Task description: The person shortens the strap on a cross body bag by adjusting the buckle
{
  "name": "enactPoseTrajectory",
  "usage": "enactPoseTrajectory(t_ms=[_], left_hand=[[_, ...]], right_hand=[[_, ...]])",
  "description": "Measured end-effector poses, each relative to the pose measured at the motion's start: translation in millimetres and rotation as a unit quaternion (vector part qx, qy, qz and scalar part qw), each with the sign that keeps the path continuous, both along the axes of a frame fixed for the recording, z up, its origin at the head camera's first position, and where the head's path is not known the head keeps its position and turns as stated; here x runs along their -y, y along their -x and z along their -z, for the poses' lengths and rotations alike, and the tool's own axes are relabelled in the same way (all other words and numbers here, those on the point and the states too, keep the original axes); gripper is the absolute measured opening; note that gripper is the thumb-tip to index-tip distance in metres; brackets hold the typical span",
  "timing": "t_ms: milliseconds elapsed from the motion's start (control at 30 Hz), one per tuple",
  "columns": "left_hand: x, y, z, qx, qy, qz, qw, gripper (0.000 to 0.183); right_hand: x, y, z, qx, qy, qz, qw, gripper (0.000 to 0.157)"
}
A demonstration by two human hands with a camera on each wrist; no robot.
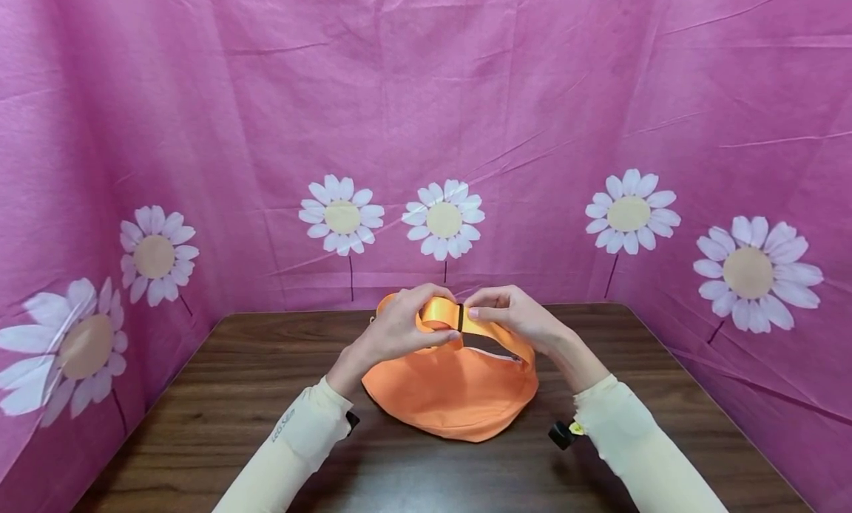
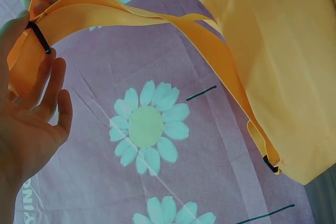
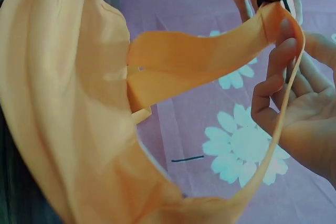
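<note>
An orange fabric bag [image 1: 452, 395] rests on the table, its strap raised above it. My left hand [image 1: 398, 327] grips a loop of the orange strap [image 1: 441, 313], thumb and fingers close to a black strap slider [image 1: 460, 318]. Just right of that slider, my right hand [image 1: 522, 317] pinches the webbing between thumb and fingers. In the left wrist view the slider [image 2: 40, 37] lies across the strap between the thumb and fingertips. The right wrist view shows the strap [image 3: 199, 51] stretching from the bag [image 3: 68, 103] up to both hands.
The dark wood table [image 1: 253, 409] spreads around the bag. A pink curtain [image 1: 426, 92] printed with white daisies encloses its back and sides. Another black buckle [image 2: 270, 164] sits at the strap's lower end beside the bag.
</note>
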State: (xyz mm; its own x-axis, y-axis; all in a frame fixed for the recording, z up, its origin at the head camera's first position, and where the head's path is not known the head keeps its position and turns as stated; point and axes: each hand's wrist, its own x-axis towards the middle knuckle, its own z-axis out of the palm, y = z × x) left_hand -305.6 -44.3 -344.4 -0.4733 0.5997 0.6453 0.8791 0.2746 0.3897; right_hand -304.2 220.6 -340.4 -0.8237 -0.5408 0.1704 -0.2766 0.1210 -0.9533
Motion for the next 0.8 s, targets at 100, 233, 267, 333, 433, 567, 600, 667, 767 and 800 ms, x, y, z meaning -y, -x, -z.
enactPoseTrajectory(t_ms=[100,233,267,333,433,567,600,667,767,800], left_hand=[[-2,0.2,0.7,0.0,-0.002,0.011,0.9999,0.053],[-3,0.2,1.8,0.023,-0.018,0.03,0.9991,0.069],[-3,0.4,1.9,0.031,-0.02,0.034,0.9987,0.075],[-3,0.9,1.9,0.044,-0.017,0.04,0.9981,0.086],[-3,1.9,2.2,0.057,-0.001,0.035,0.9977,0.094],[-2,3.9,4.6,0.061,0.019,0.057,0.9963,0.068],[-2,4.5,5.3,0.058,0.023,0.068,0.9958,0.059],[-2,5.7,6.1,0.051,0.022,0.093,0.9941,0.044],[-1,7.2,6.5,0.022,0.016,0.098,0.9949,0.036],[0,7.7,6.2,0.015,0.014,0.096,0.9952,0.036]], right_hand=[[4,-4.0,-3.6,0.014,-0.009,0.016,1.0,0.028],[9,-9.5,-8.9,0.027,-0.021,0.033,0.999,0.031],[10,-11.0,-10.4,0.028,-0.022,0.037,0.999,0.031],[12,-13.6,-12.6,0.029,-0.022,0.04,0.999,0.03],[13,-17.2,-15.4,0.036,-0.01,0.033,0.999,0.027],[14,-20.0,-16.3,0.051,0.018,0.007,0.998,0.022],[13,-20.3,-16.1,0.054,0.025,0.001,0.998,0.02],[13,-20.8,-16.3,0.062,0.044,-0.013,0.997,0.017],[12,-21.7,-18.2,0.07,0.072,-0.027,0.995,0.013],[12,-21.8,-19.1,0.071,0.083,-0.031,0.994,0.011]])
